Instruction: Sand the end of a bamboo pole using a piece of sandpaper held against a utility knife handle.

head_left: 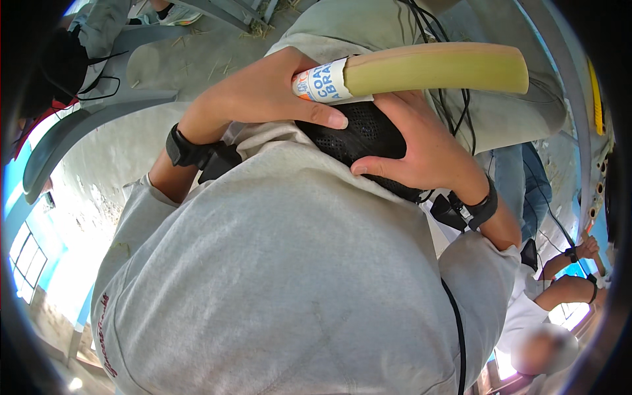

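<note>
A pale yellow-green wooden bar with a blunt, rounded end lies across in front of my waist. Its left part is wrapped in white printed paper, like the back of a sandpaper sheet. My left hand is closed around that wrapped part, thumb stretched out below it. My right hand reaches up to the underside of the bar, its thumb spread apart. The fingers of that hand pass behind the bar, so their grip is hidden. Under both hands is a black mesh pouch against my shirt.
Black cables run beside my right leg. A grey curved chair part stands at left, near a seated person's leg. Another person in white works at lower right, a hand around a stick. Straw bits lie on the floor.
</note>
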A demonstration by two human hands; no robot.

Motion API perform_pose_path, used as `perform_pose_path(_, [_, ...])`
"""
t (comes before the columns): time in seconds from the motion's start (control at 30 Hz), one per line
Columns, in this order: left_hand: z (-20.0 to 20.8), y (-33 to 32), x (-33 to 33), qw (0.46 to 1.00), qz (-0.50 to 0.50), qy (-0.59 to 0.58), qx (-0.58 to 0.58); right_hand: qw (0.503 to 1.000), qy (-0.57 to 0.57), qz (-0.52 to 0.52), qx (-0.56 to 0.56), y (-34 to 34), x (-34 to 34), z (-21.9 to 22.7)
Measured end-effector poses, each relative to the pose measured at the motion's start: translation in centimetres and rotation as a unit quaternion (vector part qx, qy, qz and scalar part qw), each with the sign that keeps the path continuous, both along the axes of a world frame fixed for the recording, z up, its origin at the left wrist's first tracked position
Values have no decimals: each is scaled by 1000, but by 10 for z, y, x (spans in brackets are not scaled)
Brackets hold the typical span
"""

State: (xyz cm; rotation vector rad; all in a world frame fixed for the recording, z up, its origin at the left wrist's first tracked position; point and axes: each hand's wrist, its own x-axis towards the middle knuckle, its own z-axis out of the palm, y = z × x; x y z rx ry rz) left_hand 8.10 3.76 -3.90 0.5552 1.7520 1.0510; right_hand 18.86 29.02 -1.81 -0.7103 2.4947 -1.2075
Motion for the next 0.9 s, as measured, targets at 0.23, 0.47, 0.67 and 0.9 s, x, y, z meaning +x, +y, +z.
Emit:
perform_pose_path(0.23, [23, 4, 9, 993, 2, -77, -87, 1000, -12, 19, 2, -3, -2, 2])
perform_pose_path(0.47, [20, -5, 4, 991, -48, -121, -40, 1000, -11, 17, -2, -6, 6, 7])
perform_pose_path(0.67, [15, -12, 5, 992, -35, -121, 3, 1000, 17, 3, 14, -10, 11, 10])
perform_pose_path(0.9, [20, 0, 5, 988, -26, -145, -48, 1000, 10, -16, 12, -12, 12, 10])
